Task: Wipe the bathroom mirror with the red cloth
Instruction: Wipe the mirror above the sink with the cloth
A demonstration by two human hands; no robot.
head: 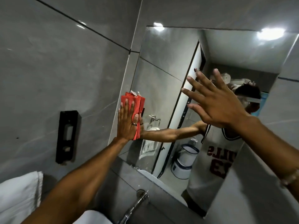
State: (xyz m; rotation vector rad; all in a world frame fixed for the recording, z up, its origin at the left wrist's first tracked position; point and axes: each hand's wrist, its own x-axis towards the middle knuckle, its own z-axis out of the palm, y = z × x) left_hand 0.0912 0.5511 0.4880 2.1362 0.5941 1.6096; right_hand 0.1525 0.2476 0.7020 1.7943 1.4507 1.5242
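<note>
White towel (pixel 19 196): soft and folded, lower left, clear of the work.
Soap dispenser (pixel 68 136): black, boxy, fixed to glossy grey tile.
Left hand (pixel 127 123): fingers flat and extended, pressing, not gripping.
Red cloth (pixel 137 102): folded, nappy, pinned against the mirror's left edge; it could slip from the flat palm and drop.
Mirror (pixel 165 65): hard, slick, faintly streaked; its middle and right may go unwiped.
Right hand (pixel 215 101): fingers spread, empty; may smudge the glass.

Left hand (pixel 127 122) presses red cloth (pixel 135 102) flat on mirror (pixel 161 75); right hand (pixel 216 101) raised, spread.
</note>
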